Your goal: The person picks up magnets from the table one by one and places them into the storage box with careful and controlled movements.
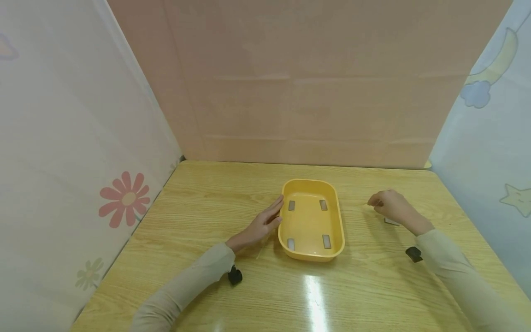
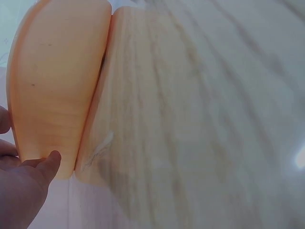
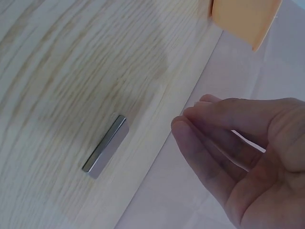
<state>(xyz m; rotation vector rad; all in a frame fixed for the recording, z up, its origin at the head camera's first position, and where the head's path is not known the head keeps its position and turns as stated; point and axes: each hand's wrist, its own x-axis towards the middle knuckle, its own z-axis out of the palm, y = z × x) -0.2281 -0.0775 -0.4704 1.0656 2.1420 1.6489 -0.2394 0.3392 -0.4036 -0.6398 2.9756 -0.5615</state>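
A yellow plastic basin (image 1: 309, 255) stands on the wooden table, with several small grey rectangular pieces (image 1: 326, 241) on its floor. My left hand (image 1: 264, 223) rests against its left side, fingertips at the rim. In the left wrist view the thumb (image 2: 49, 164) lies along the outer wall of the basin. Over the table to the right of the basin hovers my right hand (image 1: 393, 206), fingers loosely bent and tips close together. Nothing shows between those fingertips (image 3: 181, 129) in the right wrist view. A shiny metal bar (image 3: 106, 147) lies on the table nearby.
A beige panel (image 1: 307, 92) rises behind the table (image 1: 224, 184). Patterned cloths hang on the left (image 1: 62, 138) and right (image 1: 489, 161). A thin clear strip (image 2: 100, 150) lies on the tabletop near the left hand.
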